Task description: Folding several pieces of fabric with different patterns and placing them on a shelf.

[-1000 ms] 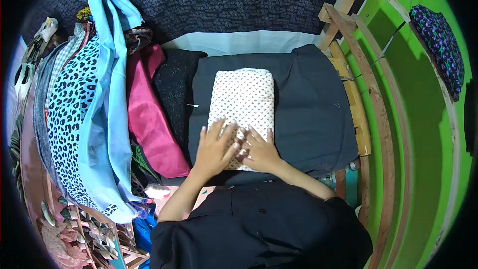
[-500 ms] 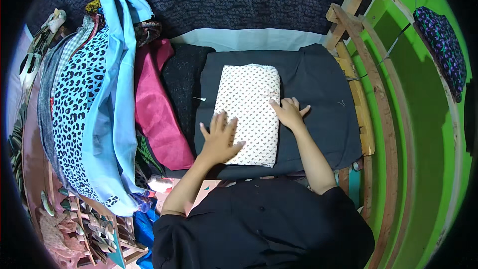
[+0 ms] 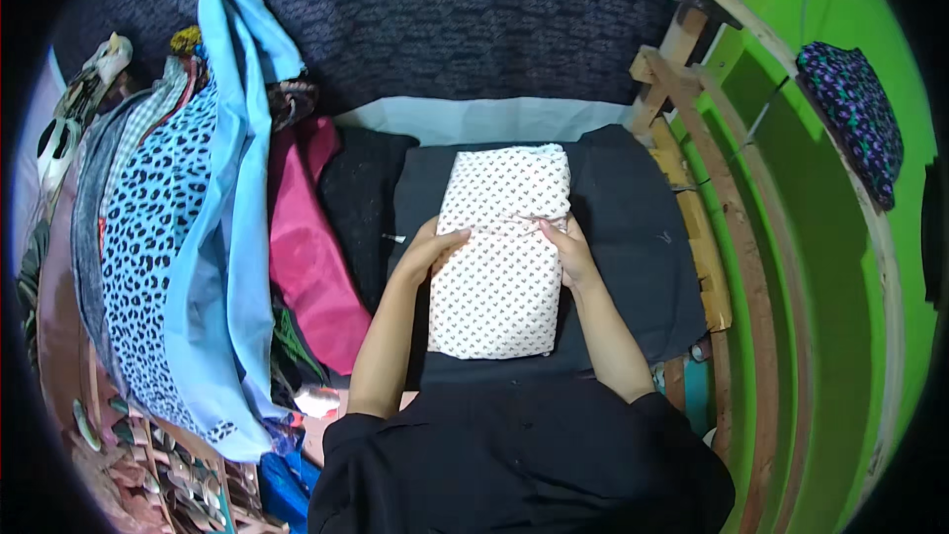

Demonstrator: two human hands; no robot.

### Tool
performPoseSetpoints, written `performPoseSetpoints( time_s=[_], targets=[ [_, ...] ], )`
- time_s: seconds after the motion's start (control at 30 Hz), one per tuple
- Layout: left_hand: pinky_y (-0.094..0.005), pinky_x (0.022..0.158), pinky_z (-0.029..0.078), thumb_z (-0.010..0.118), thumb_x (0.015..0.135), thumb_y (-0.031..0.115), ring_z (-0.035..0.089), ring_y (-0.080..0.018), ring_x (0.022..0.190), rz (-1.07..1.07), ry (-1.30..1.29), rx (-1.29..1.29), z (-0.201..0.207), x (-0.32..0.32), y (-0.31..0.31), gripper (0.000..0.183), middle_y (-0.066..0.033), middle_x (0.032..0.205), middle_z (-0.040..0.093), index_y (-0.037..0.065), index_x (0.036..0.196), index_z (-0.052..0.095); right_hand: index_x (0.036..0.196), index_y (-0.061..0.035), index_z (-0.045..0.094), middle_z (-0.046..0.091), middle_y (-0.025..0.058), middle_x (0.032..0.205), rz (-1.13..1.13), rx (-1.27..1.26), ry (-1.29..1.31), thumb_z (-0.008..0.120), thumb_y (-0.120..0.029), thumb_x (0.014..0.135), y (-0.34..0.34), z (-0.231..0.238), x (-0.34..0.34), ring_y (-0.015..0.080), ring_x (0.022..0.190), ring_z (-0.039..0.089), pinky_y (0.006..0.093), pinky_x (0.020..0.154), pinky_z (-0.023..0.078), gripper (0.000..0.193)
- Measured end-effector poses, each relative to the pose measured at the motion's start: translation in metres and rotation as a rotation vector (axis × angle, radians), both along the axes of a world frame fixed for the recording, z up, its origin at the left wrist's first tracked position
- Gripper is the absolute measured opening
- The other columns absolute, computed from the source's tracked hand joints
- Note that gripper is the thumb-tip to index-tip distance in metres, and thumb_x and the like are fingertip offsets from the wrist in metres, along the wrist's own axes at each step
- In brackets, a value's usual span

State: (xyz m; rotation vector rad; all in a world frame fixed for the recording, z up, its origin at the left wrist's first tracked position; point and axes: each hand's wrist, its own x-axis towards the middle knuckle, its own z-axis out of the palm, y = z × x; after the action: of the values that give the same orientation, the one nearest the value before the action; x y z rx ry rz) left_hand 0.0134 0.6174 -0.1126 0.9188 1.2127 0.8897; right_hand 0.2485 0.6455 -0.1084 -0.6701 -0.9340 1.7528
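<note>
A folded white cloth with a small dark print (image 3: 497,302) lies lengthwise in front of me on a dark cloth-covered surface (image 3: 633,267). My left hand (image 3: 431,249) grips its left edge at mid-length, thumb on top and fingers hidden beneath. On the opposite edge my right hand (image 3: 571,250) pinches it the same way, thumb on top. Between the two thumbs the fabric puckers into a crosswise crease.
Left of the surface hang a light blue cloth (image 3: 232,237), a leopard-print cloth (image 3: 148,237) and a magenta cloth (image 3: 311,267). Wooden rails (image 3: 736,237) curve along the green wall (image 3: 840,267) at right, with a purple patterned bundle (image 3: 852,119) on the outer one.
My hands went from resting open at the cloth to gripping both its side edges. The cloth now creases across the middle; the whole view has shifted slightly.
</note>
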Motion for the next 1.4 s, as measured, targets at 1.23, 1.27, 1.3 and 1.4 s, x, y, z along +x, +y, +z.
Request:
performPoseSetpoints(
  time_s=[1.23, 1.27, 1.3, 1.4],
  targets=[
    [-0.0458, 0.097, 0.026, 0.056, 0.078, 0.043, 0.032, -0.0246, 0.122, -0.657, -0.086, 0.943, 0.345, 0.244, 0.120, 0.068, -0.0151, 0.128, 0.039, 0.009, 0.131, 0.032, 0.120, 0.0004, 0.045, 0.042, 0.0191, 0.128, -1.402, 0.107, -0.773, 0.052, -0.011, 0.075, 0.013, 0.359, 0.342, 0.0277, 0.118, 0.041, 0.0370, 0.096, 0.033, 0.047],
    [-0.0446, 0.095, 0.028, 0.058, 0.077, 0.039, 0.034, -0.0259, 0.120, -0.621, -0.001, 1.116, 0.335, 0.239, 0.131, 0.062, -0.0152, 0.124, 0.043, 0.008, 0.127, 0.038, 0.122, -0.0047, 0.045, 0.041, 0.0193, 0.129, -1.466, 0.091, -0.911, 0.055, -0.018, 0.075, 0.009, 0.364, 0.300, 0.0276, 0.118, 0.041, 0.0381, 0.095, 0.034, 0.050],
    [-0.0434, 0.093, 0.031, 0.060, 0.076, 0.036, 0.037, -0.0272, 0.119, -0.634, 0.066, 1.297, 0.328, 0.251, 0.133, 0.057, -0.0153, 0.121, 0.046, 0.006, 0.122, 0.045, 0.122, -0.0047, 0.045, 0.041, 0.0193, 0.129, -1.484, 0.077, -0.911, 0.055, -0.018, 0.075, -0.009, 0.376, 0.299, 0.0276, 0.118, 0.041, 0.0381, 0.095, 0.034, 0.050],
    [-0.0437, 0.095, 0.029, 0.058, 0.075, 0.032, 0.044, -0.0301, 0.111, -0.281, 0.480, 1.771, 0.320, 0.257, 0.110, 0.046, -0.0137, 0.113, 0.051, 0.006, 0.113, 0.052, 0.121, -0.0107, 0.047, 0.043, 0.0178, 0.127, -1.314, -0.229, -1.676, 0.061, -0.028, 0.072, -0.044, 0.407, 0.287, 0.0277, 0.117, 0.043, 0.0394, 0.094, 0.036, 0.055]
  ],
)
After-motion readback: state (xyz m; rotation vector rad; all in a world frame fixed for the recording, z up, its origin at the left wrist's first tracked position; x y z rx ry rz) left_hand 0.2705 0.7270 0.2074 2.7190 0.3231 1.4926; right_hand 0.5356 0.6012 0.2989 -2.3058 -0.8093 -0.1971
